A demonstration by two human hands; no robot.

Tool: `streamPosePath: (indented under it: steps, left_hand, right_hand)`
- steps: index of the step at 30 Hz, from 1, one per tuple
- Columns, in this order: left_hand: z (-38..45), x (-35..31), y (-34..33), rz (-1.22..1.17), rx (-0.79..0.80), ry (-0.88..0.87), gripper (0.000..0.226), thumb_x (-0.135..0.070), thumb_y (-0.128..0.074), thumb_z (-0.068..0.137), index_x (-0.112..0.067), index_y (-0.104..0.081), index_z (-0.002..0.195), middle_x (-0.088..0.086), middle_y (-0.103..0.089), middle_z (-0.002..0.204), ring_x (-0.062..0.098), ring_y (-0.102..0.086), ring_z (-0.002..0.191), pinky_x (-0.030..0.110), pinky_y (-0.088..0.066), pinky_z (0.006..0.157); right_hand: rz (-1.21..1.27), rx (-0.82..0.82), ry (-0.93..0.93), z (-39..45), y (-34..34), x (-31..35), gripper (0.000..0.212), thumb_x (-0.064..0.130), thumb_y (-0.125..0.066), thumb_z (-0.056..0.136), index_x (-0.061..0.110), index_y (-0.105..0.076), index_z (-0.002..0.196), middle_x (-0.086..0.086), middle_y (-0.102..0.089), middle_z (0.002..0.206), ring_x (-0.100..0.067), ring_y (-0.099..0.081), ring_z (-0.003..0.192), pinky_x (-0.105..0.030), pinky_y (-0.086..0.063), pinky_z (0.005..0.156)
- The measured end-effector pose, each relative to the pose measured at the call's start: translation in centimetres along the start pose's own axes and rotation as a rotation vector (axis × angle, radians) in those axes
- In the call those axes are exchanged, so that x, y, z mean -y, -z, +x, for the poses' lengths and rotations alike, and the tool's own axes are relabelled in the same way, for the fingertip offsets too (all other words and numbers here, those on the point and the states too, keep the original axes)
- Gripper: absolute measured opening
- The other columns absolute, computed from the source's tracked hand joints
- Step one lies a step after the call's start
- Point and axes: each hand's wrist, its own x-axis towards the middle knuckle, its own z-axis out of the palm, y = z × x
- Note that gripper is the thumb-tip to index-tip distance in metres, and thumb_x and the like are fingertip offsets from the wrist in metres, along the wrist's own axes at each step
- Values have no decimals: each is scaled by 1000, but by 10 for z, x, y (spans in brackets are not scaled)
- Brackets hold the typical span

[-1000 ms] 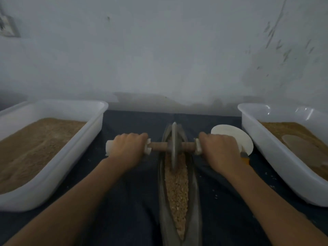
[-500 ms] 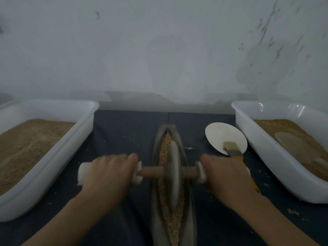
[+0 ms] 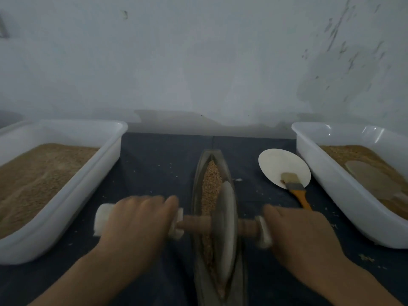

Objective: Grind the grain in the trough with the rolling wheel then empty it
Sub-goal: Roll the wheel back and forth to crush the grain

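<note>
A long boat-shaped metal trough point(image 3: 224, 161) lies lengthwise in the middle of the dark cloth. Tan grain point(image 3: 211, 182) fills its groove. A grey rolling wheel point(image 3: 226, 226) stands upright in the groove, in the trough's near half, on a brown wooden axle point(image 3: 194, 224) with white padded ends. My left hand point(image 3: 139, 221) grips the left end of the axle. My right hand point(image 3: 298, 235) grips the right end. Both hands are motion-blurred.
A white tub point(image 3: 72, 195) of tan grain stands at the left. Another white tub point(image 3: 331, 184) with grain and a pale scoop stands at the right. A white disc point(image 3: 278, 164) and an orange-handled brush point(image 3: 295, 188) lie between trough and right tub. The wall is close behind.
Both hands have pulled the wheel along the trough from its far end toward me. The grain at the far end is now uncovered.
</note>
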Motion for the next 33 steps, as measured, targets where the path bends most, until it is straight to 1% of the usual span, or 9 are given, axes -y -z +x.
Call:
streamPosePath:
  steps: [3, 5, 7, 11, 19, 22, 26, 30, 33]
  left_hand:
    - [-16, 0, 9, -74, -6, -48, 58, -43, -89, 25, -30, -44, 60, -9, -41, 48, 10, -37, 36, 21, -12, 46]
    - [-6, 0, 5, -71, 144, 13, 51, -53, -82, 46, -35, -41, 71, -12, -42, 57, 5, -38, 46, 21, -15, 46]
    - [13, 8, -19, -23, 183, 112, 34, -53, -63, 77, -37, -33, 82, -14, -43, 72, 5, -45, 63, 24, -29, 56]
    - [61, 25, -53, 5, 135, 225, 28, -42, -59, 85, -32, -33, 83, -10, -54, 81, 14, -54, 71, 31, -36, 63]
    - [41, 15, -32, 5, 153, 173, 31, -43, -59, 85, -35, -29, 83, -11, -49, 78, 11, -44, 66, 29, -34, 63]
    - [3, 2, -3, -49, 130, 21, 45, -50, -76, 65, -38, -35, 78, -12, -44, 66, 6, -45, 56, 25, -29, 53]
    - [-17, 0, 13, -96, 17, -68, 58, -47, -89, 24, -31, -45, 59, -9, -42, 46, 10, -44, 34, 19, -13, 44]
    - [18, 7, -17, 4, 162, 118, 35, -50, -64, 77, -37, -32, 82, -13, -46, 74, 6, -45, 62, 27, -31, 59]
    - [57, 20, -48, 31, 123, 214, 25, -43, -59, 84, -32, -36, 87, -9, -59, 90, 16, -59, 79, 30, -34, 63]
  right_hand:
    - [19, -13, 25, -13, 4, -1, 61, 29, -93, 14, 25, -48, 55, 10, -36, 44, -8, -28, 33, -19, -9, 42]
    - [2, 7, 22, -2, 1, -1, 60, 26, -92, 17, 24, -48, 57, 7, -42, 44, -9, -33, 33, -19, -9, 42]
    - [-64, 84, -4, 19, -11, -3, 50, 26, -88, 43, 24, -47, 71, 5, -56, 60, -14, -52, 45, -25, -24, 42]
    - [-102, 102, -110, 83, -36, -20, 21, 26, -61, 85, 23, -43, 96, 3, -63, 95, -20, -62, 80, -32, -44, 62]
    - [-36, 77, -31, 49, -28, -18, 52, 34, -80, 63, 29, -30, 79, 5, -60, 73, -14, -51, 55, -27, -29, 48]
    - [9, 94, -24, 10, -10, -4, 66, 33, -89, 35, 31, -29, 63, 10, -39, 50, -10, -37, 39, -20, -14, 43]
    - [25, 199, 28, -2, -9, -6, 47, 36, -76, 66, 33, -32, 80, 9, -53, 75, -12, -52, 62, -30, -39, 57]
    - [-43, 130, -74, 28, -16, -6, 51, 25, -84, 55, 27, -37, 76, 7, -54, 66, -13, -48, 50, -29, -32, 45]
    - [-84, 67, -131, 70, -38, -19, 37, 29, -67, 80, 27, -30, 82, 7, -60, 81, -15, -52, 62, -29, -38, 53]
